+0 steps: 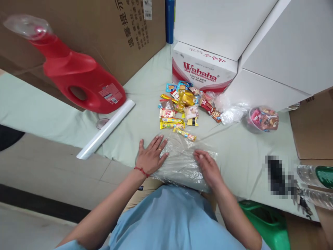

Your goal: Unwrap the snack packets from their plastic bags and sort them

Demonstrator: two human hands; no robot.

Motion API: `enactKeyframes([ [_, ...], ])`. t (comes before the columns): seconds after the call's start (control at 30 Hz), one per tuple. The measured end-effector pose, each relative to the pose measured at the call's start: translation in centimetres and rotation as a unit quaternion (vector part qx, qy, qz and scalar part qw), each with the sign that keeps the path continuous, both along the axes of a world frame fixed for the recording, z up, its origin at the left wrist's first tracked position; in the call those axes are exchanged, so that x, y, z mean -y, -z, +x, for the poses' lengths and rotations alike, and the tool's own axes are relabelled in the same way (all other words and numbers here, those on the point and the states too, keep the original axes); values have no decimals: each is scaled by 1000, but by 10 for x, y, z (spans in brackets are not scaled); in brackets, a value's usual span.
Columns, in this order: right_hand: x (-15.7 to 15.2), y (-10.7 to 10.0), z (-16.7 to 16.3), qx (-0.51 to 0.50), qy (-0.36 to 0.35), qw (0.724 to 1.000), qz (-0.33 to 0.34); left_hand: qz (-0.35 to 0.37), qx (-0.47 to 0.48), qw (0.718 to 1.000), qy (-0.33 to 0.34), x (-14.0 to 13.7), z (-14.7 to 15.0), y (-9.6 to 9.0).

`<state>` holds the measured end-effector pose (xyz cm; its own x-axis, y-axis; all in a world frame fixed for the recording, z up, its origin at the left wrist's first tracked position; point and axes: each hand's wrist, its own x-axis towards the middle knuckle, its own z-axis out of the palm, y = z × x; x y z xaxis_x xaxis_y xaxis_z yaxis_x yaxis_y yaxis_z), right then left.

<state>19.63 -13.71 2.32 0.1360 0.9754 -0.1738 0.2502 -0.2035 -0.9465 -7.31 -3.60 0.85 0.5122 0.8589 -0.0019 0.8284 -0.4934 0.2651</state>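
Observation:
A clear plastic bag (pixel 179 166) lies flattened along the table's near edge. My left hand (pixel 151 154) rests flat beside and partly over its left side, fingers spread and holding nothing. At the bag's upper right, my right hand (pixel 208 168) has its thumb and fingertips drawn together on the film. A yellow-wrapped snack stick (pixel 184 134) sits by the bag's top edge. Just beyond are two more yellow sticks (pixel 172 123) and a pile of wrapped snacks (pixel 187 99) in gold, red, blue and white.
A red detergent jug (pixel 85 80) and a white roll (pixel 106 130) are at left, near a big cardboard box (pixel 104 31). Behind the snacks stands a Wahaha box (pixel 203 67). To the right are crumpled plastic (pixel 234 113), a tub of snacks (pixel 262 119) and bottles (pixel 316 175).

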Motion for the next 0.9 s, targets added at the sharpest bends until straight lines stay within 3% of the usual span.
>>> enactKeyframes([
  [0.07,-18,-7,27,-101,67,992,-21,-3,4,1000,7,0,-1,-1],
  [0.13,-46,-16,54,-101,106,989,-26,-5,13,1000,11,1,-2,-1],
  [0.27,-131,-26,94,113,129,985,26,-15,29,999,4,1,-2,-1],
  [0.37,-204,-24,104,305,163,936,67,-19,34,999,0,1,-2,0],
  [0.43,-246,-21,104,373,166,908,95,-18,39,999,0,1,-3,0],
  [0.53,-285,-19,99,406,138,897,111,-13,50,999,3,1,-4,0],
  [0.7,-292,-42,103,374,148,898,176,-8,62,998,2,1,-5,-2],
  [0.8,-263,-70,108,334,167,904,207,-12,66,998,-2,1,-4,-2],
  [0.9,-215,-99,104,333,122,919,171,-16,77,997,-6,1,-3,-1],
])
